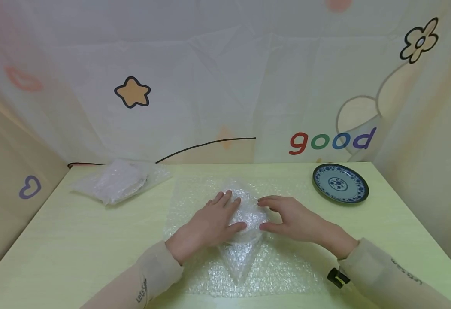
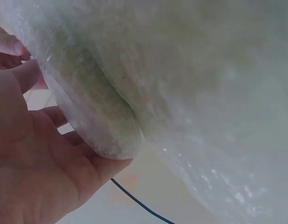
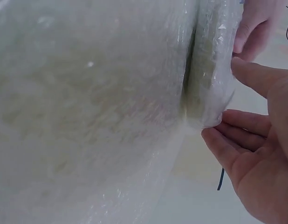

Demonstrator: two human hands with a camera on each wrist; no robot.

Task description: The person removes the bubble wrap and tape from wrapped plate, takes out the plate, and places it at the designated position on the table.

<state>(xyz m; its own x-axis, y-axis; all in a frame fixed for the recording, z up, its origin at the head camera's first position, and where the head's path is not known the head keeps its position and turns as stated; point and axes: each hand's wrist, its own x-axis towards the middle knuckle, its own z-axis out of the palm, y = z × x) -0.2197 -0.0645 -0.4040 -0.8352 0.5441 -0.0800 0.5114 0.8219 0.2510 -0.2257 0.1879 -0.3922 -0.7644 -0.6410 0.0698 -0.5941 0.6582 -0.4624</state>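
- Far left on the table (image 1: 55, 240): bubble-wrapped packet (image 1: 121, 182), well apart from both hands
- Right of it, on a flat bubble-wrap sheet (image 1: 287, 274): left hand (image 1: 213, 219), fingers spread over the folded bundle (image 1: 253, 212); no tape visible, folds may spring open if pressure lifts
- Bundle's right edge: right hand (image 1: 292, 216), thumb and fingers apart, touching; uneven push could skew it
- Far right: patterned plate (image 1: 340, 183)

Bubble layers blur the contents of a folded bundle (image 1: 253, 219) at centre, its ten-o'clock side partly hidden beneath the left hand (image 1: 213, 219); a packet (image 1: 121, 182) at nine o'clock is equally opaque. Sleeves (image 1: 387, 274) leave the frame at seven and four o'clock; the top edge crops a coral dot (image 1: 339, 4) at one.
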